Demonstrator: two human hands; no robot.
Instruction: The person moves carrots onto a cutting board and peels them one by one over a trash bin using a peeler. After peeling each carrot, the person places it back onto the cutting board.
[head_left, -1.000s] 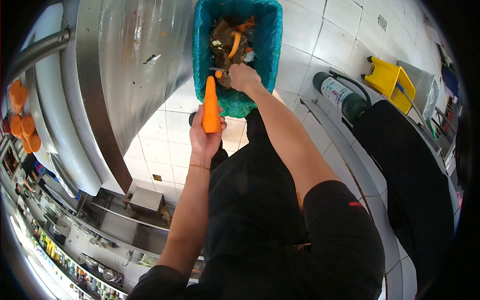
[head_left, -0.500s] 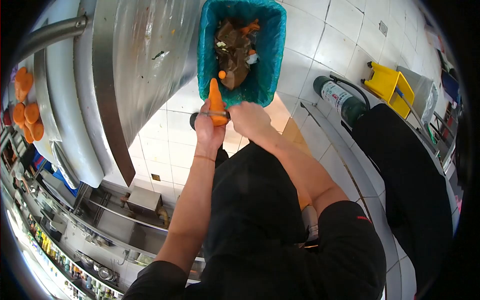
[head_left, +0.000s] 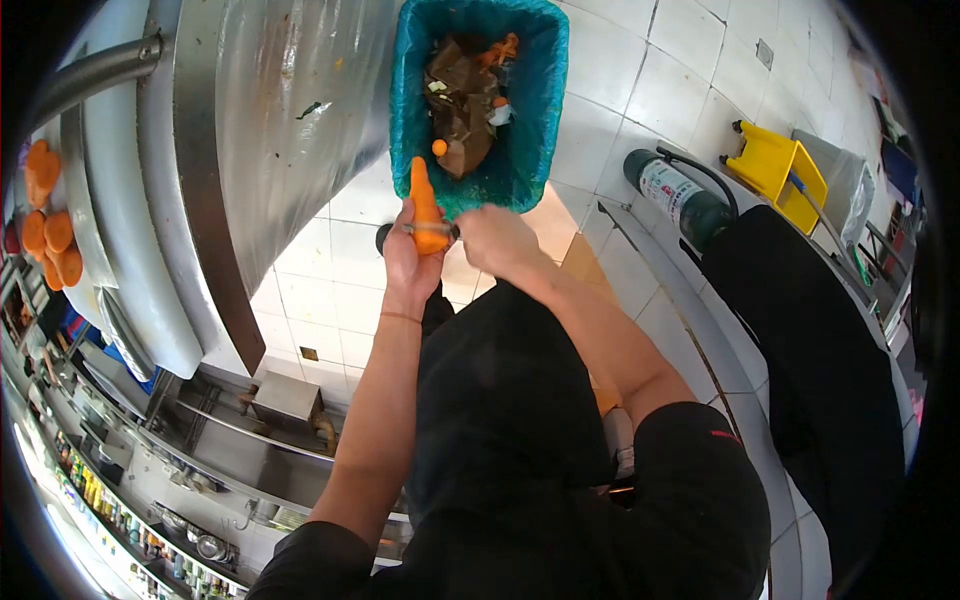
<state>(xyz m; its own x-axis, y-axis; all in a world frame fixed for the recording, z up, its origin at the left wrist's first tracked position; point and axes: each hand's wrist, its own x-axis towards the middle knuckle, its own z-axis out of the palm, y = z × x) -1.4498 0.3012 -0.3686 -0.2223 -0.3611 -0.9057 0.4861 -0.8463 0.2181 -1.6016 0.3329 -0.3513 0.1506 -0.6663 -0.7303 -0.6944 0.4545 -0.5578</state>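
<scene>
My left hand (head_left: 403,265) is closed around the thick end of an orange carrot (head_left: 424,195), whose narrow tip points away from me, over the near edge of a lined bin (head_left: 557,110). A peeler (head_left: 418,229) lies across the carrot close to that thick end. Its handle goes into my right hand (head_left: 502,240), which is closed, slightly blurred, and hides much of the tool. Inside the bin are crumpled brown paper (head_left: 470,152), orange scraps (head_left: 498,52) and a small round carrot piece (head_left: 439,147).
Several carrots (head_left: 58,232) rest on the counter at left, whose metal edge (head_left: 212,190) runs beside the bin. Clear plastic sheeting (head_left: 300,110) hangs below it. To the right stand a dark green cylinder (head_left: 690,205) with a hose and a yellow container (head_left: 778,168) on the tiled floor.
The view has shifted slightly. The carrot stays in my left hand and the peeler in my right, still across the thick end; the carrot has turned a little.
</scene>
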